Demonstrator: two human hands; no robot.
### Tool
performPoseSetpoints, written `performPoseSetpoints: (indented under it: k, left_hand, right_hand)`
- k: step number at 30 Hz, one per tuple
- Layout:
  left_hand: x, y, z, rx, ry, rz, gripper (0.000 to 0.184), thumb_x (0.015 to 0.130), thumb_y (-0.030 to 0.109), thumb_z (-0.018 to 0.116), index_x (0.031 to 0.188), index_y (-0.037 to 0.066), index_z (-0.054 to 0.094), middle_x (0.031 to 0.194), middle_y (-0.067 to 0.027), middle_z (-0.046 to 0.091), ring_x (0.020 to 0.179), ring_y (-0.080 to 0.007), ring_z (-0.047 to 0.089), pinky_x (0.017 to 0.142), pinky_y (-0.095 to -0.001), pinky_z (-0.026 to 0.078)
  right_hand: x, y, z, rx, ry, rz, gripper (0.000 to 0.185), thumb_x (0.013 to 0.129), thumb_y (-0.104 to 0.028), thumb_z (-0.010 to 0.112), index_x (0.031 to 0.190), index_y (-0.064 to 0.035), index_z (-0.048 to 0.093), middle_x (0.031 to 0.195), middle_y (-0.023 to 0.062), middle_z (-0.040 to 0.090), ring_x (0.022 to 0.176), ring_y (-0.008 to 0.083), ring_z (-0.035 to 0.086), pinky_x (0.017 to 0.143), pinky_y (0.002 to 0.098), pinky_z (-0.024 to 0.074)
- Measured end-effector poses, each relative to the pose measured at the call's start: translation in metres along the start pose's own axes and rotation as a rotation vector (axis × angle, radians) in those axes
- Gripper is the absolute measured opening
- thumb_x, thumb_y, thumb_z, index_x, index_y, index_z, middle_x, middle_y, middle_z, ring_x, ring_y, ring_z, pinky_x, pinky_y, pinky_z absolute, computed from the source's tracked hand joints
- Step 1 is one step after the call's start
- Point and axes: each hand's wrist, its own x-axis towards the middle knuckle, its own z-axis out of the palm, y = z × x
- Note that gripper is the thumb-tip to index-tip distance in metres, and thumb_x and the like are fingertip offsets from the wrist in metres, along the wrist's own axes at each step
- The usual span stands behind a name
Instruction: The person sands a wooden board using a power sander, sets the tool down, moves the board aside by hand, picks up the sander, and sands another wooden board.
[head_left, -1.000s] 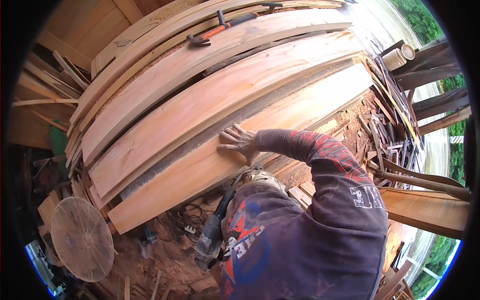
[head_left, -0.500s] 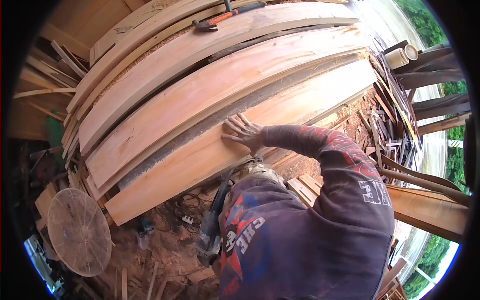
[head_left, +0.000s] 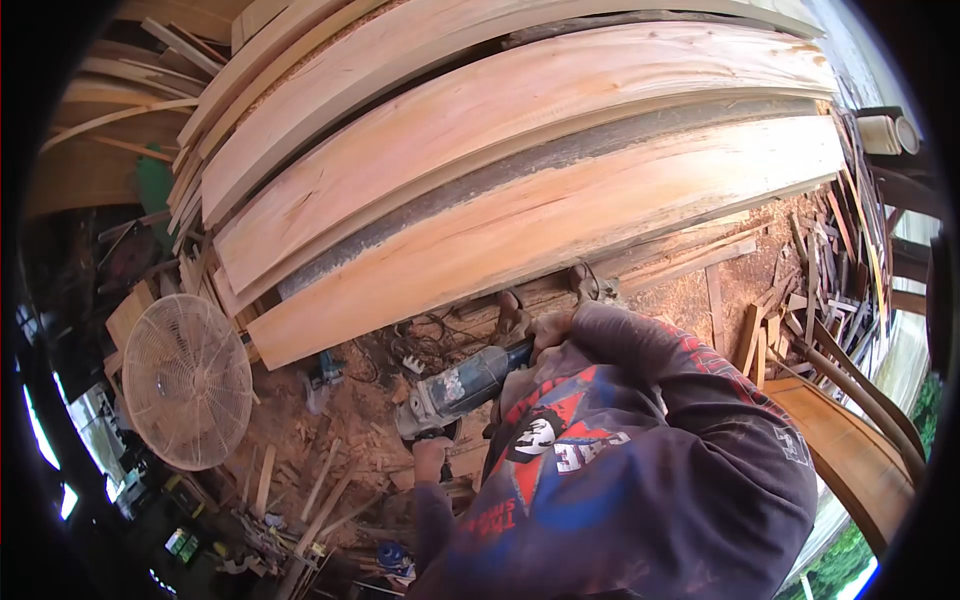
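A grey and dark angle grinder (head_left: 465, 388) lies across the front of my body, below the near edge of the pale plank (head_left: 560, 225). My right hand (head_left: 549, 332) is closed round its rear end, just under the plank edge. At the grinder's head, my left hand (head_left: 432, 458) is wrapped round the side handle, partly hidden by the sleeve and tool. Neither hand touches the plank. The grinder's disc is mostly hidden beneath its head.
More long planks (head_left: 520, 85) lie side by side beyond the near one. A round fan (head_left: 188, 382) stands at the left. Cables, shavings and wood scraps (head_left: 320, 490) cover the ground. Stacked offcuts and a curved wooden panel (head_left: 845, 450) are at the right.
My right hand has left the near plank's face and moved down to the grinder's rear end. The grinder has come up and turned more level, and my left hand has come into view.
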Motion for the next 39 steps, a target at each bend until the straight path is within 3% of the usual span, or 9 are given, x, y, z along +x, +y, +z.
performPoseSetpoints:
  k: [1, 7, 10, 12, 17, 18, 22, 27, 39]
  left_hand:
    - [-0.005, 0.037, -0.004, -0.149, 0.039, -0.285, 0.02, 0.079, 0.011, 0.064, 0.066, -0.003, 0.068, 0.055, -0.005, 0.058, 0.046, -0.0155, 0.057, 0.045, -0.0333, 0.046]
    - [-0.02, 0.114, -0.029, 0.093, 0.113, -0.215, 0.027, 0.078, 0.02, 0.067, 0.064, -0.002, 0.066, 0.055, -0.0111, 0.062, 0.049, -0.0209, 0.061, 0.051, -0.0361, 0.049]
    - [-0.007, 0.138, -0.042, 0.189, 0.179, -0.063, 0.023, 0.078, 0.02, 0.067, 0.076, -0.002, 0.069, 0.063, -0.0196, 0.065, 0.058, -0.0333, 0.067, 0.059, -0.0405, 0.051]
    - [0.01, 0.15, -0.052, 0.453, 0.263, 0.443, 0.023, 0.077, 0.021, 0.066, 0.084, -0.001, 0.07, 0.074, -0.025, 0.066, 0.071, -0.043, 0.067, 0.065, -0.045, 0.052]
    - [0.065, 0.198, -0.065, 0.596, 0.097, 0.465, 0.019, 0.079, 0.018, 0.069, 0.092, 0.004, 0.073, 0.084, -0.023, 0.07, 0.082, -0.0441, 0.067, 0.073, -0.0506, 0.054]
    - [0.092, 0.204, -0.044, 0.431, 0.203, 0.759, 0.02, 0.079, 0.02, 0.069, 0.093, 0.007, 0.075, 0.088, -0.0208, 0.072, 0.083, -0.0432, 0.068, 0.073, -0.0502, 0.054]
    - [0.112, 0.242, -0.043, 0.681, -0.039, 0.536, 0.029, 0.081, 0.023, 0.072, 0.105, 0.008, 0.075, 0.103, -0.0181, 0.074, 0.101, -0.039, 0.069, 0.081, -0.0454, 0.055]
    - [0.15, 0.266, -0.018, 0.388, -0.004, 0.529, 0.031, 0.08, 0.03, 0.074, 0.1, 0.006, 0.075, 0.094, -0.0248, 0.073, 0.097, -0.0468, 0.067, 0.081, -0.0535, 0.054]
    - [0.113, 0.353, 0.136, 0.55, -0.001, 0.253, 0.028, 0.076, 0.032, 0.078, 0.083, 0.004, 0.077, 0.089, -0.0266, 0.073, 0.089, -0.0457, 0.071, 0.081, -0.0523, 0.058]
  right_hand:
    - [0.002, -0.004, 0.001, -0.018, -0.001, -0.056, 0.071, 0.073, -0.046, 0.08, 0.126, -0.0007, 0.069, 0.12, 0.0247, 0.071, 0.115, 0.0371, 0.067, 0.096, 0.0454, 0.0521]
    - [-0.037, -0.067, -0.028, 0.081, -0.025, -0.328, 0.046, 0.063, -0.022, 0.077, 0.1, 0.0057, 0.072, 0.09, 0.0226, 0.075, 0.084, 0.0353, 0.074, 0.068, 0.0467, 0.0551]
    - [-0.067, -0.083, -0.023, -0.033, 0.176, -0.263, 0.05, 0.064, -0.021, 0.081, 0.106, 0.0034, 0.071, 0.092, 0.0256, 0.074, 0.088, 0.0364, 0.074, 0.075, 0.0439, 0.0572]
    - [-0.106, -0.103, -0.023, 0.096, 0.33, -0.316, 0.053, 0.065, -0.025, 0.083, 0.11, 0.002, 0.072, 0.094, 0.026, 0.074, 0.091, 0.0369, 0.074, 0.079, 0.0433, 0.0576]
    - [-0.132, -0.106, 0.015, 0.331, 0.621, -0.149, 0.056, 0.066, -0.03, 0.083, 0.11, 0.0022, 0.071, 0.096, 0.0271, 0.074, 0.093, 0.04, 0.073, 0.082, 0.0442, 0.0564]
    - [-0.135, -0.097, 0.013, 0.122, 0.768, 0.017, 0.054, 0.067, -0.032, 0.082, 0.107, 0.0017, 0.072, 0.094, 0.0283, 0.073, 0.091, 0.0431, 0.072, 0.081, 0.0464, 0.056]
    - [-0.157, -0.112, 0.0, 0.172, 0.772, 0.09, 0.046, 0.069, -0.032, 0.078, 0.1, 0.0011, 0.072, 0.086, 0.029, 0.07, 0.086, 0.0464, 0.07, 0.078, 0.0513, 0.0553]
    - [-0.177, -0.116, -0.005, 0.374, 0.816, 0.179, 0.058, 0.069, -0.038, 0.085, 0.104, 0.0045, 0.071, 0.092, 0.0333, 0.07, 0.092, 0.0444, 0.072, 0.079, 0.0466, 0.057]
    - [-0.254, -0.011, 0.034, 0.429, 1.087, 0.333, 0.045, 0.073, -0.023, 0.08, 0.109, 0.0021, 0.071, 0.099, 0.0271, 0.073, 0.099, 0.0406, 0.073, 0.084, 0.0446, 0.0581]
